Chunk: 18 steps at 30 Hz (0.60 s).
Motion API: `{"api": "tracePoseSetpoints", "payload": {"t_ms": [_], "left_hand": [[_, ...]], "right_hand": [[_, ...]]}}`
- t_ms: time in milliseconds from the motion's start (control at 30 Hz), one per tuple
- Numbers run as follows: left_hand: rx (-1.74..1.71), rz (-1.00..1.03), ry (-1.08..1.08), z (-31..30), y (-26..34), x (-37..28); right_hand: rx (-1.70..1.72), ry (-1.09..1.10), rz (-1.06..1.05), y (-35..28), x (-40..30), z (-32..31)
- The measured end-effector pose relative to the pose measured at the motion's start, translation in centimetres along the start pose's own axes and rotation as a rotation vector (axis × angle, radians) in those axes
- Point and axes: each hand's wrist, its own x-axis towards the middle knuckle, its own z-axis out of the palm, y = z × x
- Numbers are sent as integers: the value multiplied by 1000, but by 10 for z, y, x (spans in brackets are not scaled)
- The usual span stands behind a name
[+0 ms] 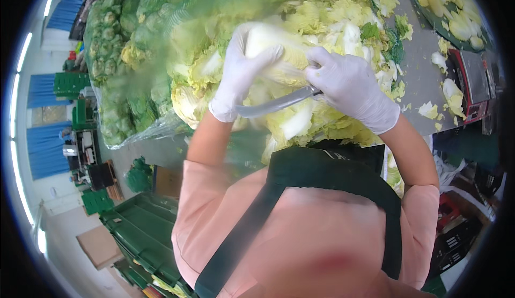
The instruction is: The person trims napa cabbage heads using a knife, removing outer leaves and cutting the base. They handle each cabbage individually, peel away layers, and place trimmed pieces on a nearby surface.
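A head of napa cabbage [295,54] lies between my two white-gloved hands. My left hand [241,64] grips its pale base end, with the thumb pressed along the near side. A knife with a curved blade [277,102] is held in my right hand [348,80], its blade pointing left towards my left wrist. The fingertips of that same hand touch the leafy end of the cabbage. Beneath both hands spreads a heap of loose cabbage leaves [297,127], white and yellow-green. Another cabbage head [185,102] rests left of my left wrist.
Green net sacks of cabbages [110,52] stand at the left on the grey table [418,62]. A red-edged weighing scale [472,78] sits at the right, near scattered leaves. Further cabbage pieces [454,12] lie upper right. A large green bin [147,221] stands behind me at left.
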Motion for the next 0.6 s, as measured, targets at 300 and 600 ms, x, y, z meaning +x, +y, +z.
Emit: {"api": "tracePoseSetpoints", "payload": {"t_ms": [300,600], "left_hand": [[249,-9,-48,-20,-7,11],[-247,-201,58,-41,-1,9]], "right_hand": [[1,-71,-39,-3,-3,11],[477,261,387,6,-23,21]]}}
